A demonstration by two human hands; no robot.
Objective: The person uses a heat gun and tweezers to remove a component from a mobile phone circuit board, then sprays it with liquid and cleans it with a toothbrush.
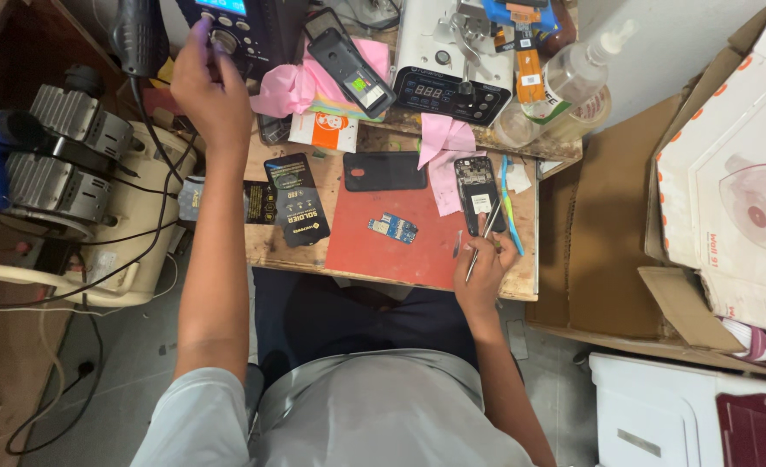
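Note:
My left hand reaches up to the far left and grips a round knob on a dark control box with a blue display. At the right end of the wooden bench, my right hand holds metal tweezers, their tips pointing at an opened phone with its back off. A small blue circuit board lies on the red work mat, to the left of my right hand. A black phone back cover lies at the mat's far edge.
A white machine with a digital panel stands at the back, beside a clear pump bottle. Pink cloths and a black packet lie on the bench. A compressor sits left; cardboard boxes stand right.

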